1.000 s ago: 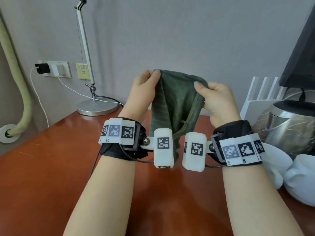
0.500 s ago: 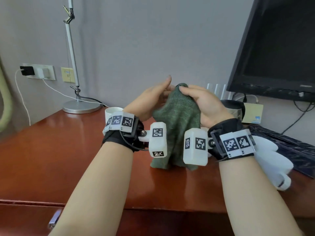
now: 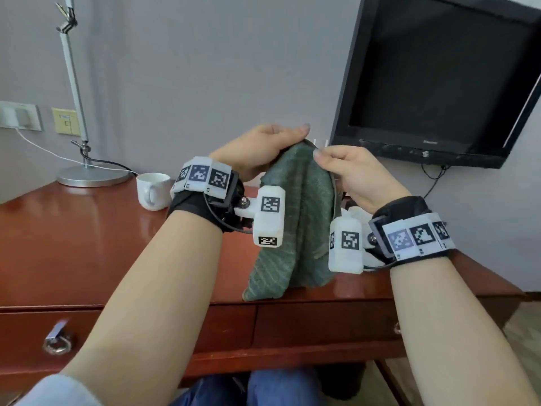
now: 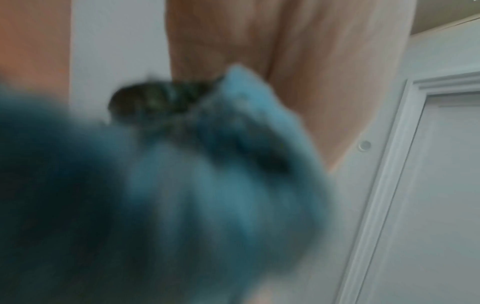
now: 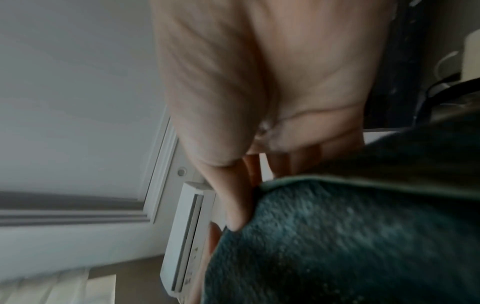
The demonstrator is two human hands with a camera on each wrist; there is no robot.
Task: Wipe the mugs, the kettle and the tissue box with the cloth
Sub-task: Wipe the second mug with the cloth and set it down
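The green cloth point(image 3: 295, 218) was pinched at its top by both hands, left hand point(image 3: 257, 150) and right hand point(image 3: 357, 177), hanging lengthwise to the bench point(image 3: 73, 241); the mug point(image 3: 152, 190) was nearer the left grip.

Both wrists wear black straps point(image 3: 401, 212) with white blocks point(image 3: 270, 219) covered in black square codes, thin black cables point(image 3: 218, 221) looping off. Blue jeans point(image 3: 281, 388), a light sleeve point(image 3: 58, 391) pushed up.
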